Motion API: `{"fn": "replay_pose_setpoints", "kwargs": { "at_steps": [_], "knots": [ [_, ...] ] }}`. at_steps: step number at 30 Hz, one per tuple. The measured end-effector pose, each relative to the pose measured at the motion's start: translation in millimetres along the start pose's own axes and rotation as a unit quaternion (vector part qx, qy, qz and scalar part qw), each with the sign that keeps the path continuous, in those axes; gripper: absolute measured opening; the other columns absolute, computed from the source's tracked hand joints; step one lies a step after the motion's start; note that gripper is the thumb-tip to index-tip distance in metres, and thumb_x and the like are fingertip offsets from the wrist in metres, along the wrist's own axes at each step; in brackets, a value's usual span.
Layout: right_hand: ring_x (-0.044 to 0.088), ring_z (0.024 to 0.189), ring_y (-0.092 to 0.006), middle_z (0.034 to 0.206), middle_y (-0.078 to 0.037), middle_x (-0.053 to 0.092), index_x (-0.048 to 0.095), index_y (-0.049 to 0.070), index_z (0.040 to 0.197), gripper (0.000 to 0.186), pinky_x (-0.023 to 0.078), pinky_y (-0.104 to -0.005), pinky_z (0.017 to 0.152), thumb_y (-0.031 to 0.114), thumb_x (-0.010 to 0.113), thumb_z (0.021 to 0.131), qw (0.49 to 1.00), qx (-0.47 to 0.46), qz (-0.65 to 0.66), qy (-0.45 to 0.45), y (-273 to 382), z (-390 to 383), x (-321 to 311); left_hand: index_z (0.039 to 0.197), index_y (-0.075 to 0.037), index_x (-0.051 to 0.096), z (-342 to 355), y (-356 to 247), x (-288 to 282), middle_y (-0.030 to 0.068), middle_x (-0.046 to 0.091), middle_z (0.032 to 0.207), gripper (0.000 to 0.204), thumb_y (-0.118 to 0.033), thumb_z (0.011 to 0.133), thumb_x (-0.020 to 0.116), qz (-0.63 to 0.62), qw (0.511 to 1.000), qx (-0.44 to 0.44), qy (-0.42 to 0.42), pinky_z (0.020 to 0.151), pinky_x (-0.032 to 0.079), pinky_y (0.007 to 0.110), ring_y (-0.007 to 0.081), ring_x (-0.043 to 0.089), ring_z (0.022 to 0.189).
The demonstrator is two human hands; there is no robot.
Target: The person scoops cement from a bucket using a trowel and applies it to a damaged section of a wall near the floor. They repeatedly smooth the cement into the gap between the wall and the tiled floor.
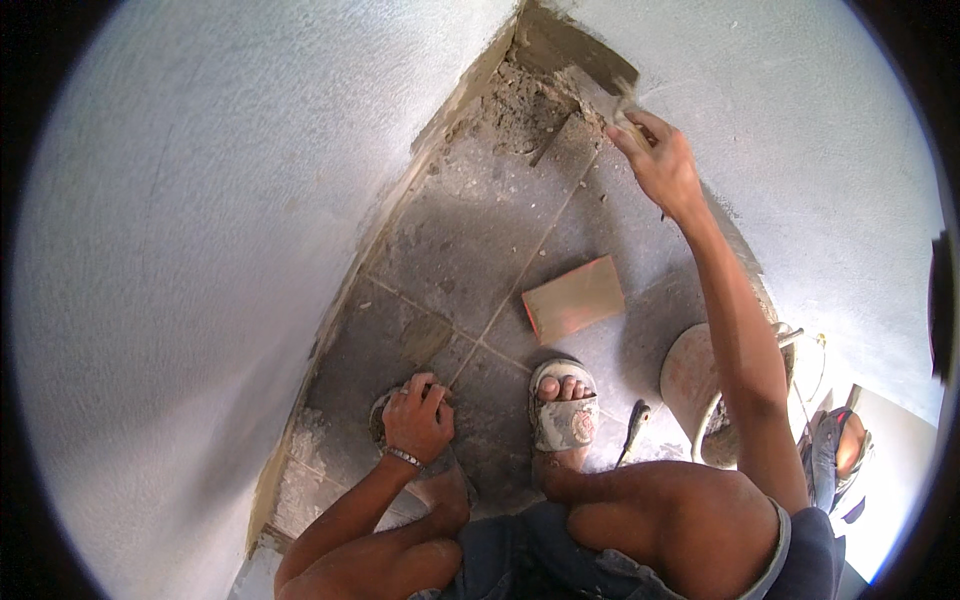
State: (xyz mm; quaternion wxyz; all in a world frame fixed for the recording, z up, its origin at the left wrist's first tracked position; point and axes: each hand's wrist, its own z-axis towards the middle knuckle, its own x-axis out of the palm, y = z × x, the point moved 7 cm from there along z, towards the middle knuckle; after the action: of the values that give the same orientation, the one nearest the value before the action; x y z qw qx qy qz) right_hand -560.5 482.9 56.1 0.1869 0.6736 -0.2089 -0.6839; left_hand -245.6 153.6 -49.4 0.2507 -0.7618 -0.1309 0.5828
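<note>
My right hand (pixel 655 160) reaches to the far wall corner, fingers closed round a pale, worn brush (pixel 625 100). Its bristles are at the base of the right wall, by a band of damp grey mortar (pixel 580 50). Below it, a heap of loose mortar and rubble (pixel 515 112) fills the corner of the floor. My left hand (pixel 418 418), with a bracelet at the wrist, lies over my left sandalled foot. Its fingers are bent and a little apart, with nothing visible in them; their undersides are hidden.
A flat rectangular float or block (pixel 574 298) with orange edges lies on the grey tiles. Right of my right sandal (pixel 567 410) are a dark-handled tool (pixel 634 432) and a mortar-stained bucket (pixel 690 375). Walls close in on both sides. Another person's foot (pixel 850 445) shows at the right.
</note>
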Motion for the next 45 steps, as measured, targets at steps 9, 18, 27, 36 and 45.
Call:
{"fn": "replay_pose_setpoints", "kwargs": {
  "at_steps": [9, 18, 27, 36, 45],
  "knots": [
    [0.069, 0.106, -0.0385, 0.108, -0.030, 0.070, 0.064, -0.008, 0.122, 0.051, 0.052, -0.0435, 0.092, 0.027, 0.070, 0.086, 0.990, 0.024, -0.008, 0.138, -27, 5, 53, 0.093, -0.010, 0.069, 2, -3, -1, 0.0078, 0.058, 0.112, 0.013, -0.014, 0.081, 0.068, 0.013, 1.000, 0.001, 0.008, 0.075, 0.053, 0.045, 0.0297, 0.066, 0.087],
    [0.068, 0.110, -0.0396, 0.112, -0.034, 0.067, 0.064, -0.009, 0.125, 0.057, 0.051, -0.0429, 0.097, 0.031, 0.073, 0.085, 0.996, 0.004, 0.056, 0.071, -43, 41, 72, 0.092, -0.010, 0.069, -1, 0, 1, 0.0076, 0.059, 0.114, 0.012, -0.016, 0.081, 0.067, 0.036, 0.999, 0.006, 0.010, 0.075, 0.053, 0.046, 0.0289, 0.066, 0.087],
    [0.072, 0.091, -0.0356, 0.091, -0.029, 0.071, 0.070, -0.006, 0.115, 0.048, 0.053, -0.0435, 0.085, 0.033, 0.073, 0.086, 0.994, 0.009, 0.080, 0.070, -24, 44, 48, 0.092, -0.010, 0.068, 1, -4, 4, 0.0084, 0.061, 0.113, 0.013, -0.015, 0.080, 0.067, 0.052, 0.998, 0.020, -0.013, 0.071, 0.053, 0.046, 0.0303, 0.065, 0.076],
    [0.055, 0.069, -0.0202, 0.069, -0.012, 0.060, 0.070, -0.001, 0.098, 0.034, 0.049, -0.0402, 0.072, 0.033, 0.066, 0.092, 0.981, 0.049, 0.182, 0.041, 17, 17, -24, 0.095, -0.015, 0.068, 2, -7, 3, 0.0072, 0.061, 0.115, 0.014, -0.017, 0.082, 0.066, 0.066, 0.998, 0.009, 0.002, 0.074, 0.052, 0.046, 0.0304, 0.066, 0.087],
    [0.057, 0.123, -0.0321, 0.133, -0.021, 0.058, 0.066, 0.004, 0.129, 0.055, 0.043, -0.0434, 0.109, 0.046, 0.063, 0.093, 0.974, 0.099, -0.094, 0.179, -10, -106, -184, 0.090, -0.015, 0.069, -11, 6, -21, 0.0061, 0.060, 0.109, 0.009, -0.016, 0.082, 0.066, 0.118, 0.993, -0.007, -0.011, 0.072, 0.052, 0.046, 0.0292, 0.065, 0.079]
  ]
}}
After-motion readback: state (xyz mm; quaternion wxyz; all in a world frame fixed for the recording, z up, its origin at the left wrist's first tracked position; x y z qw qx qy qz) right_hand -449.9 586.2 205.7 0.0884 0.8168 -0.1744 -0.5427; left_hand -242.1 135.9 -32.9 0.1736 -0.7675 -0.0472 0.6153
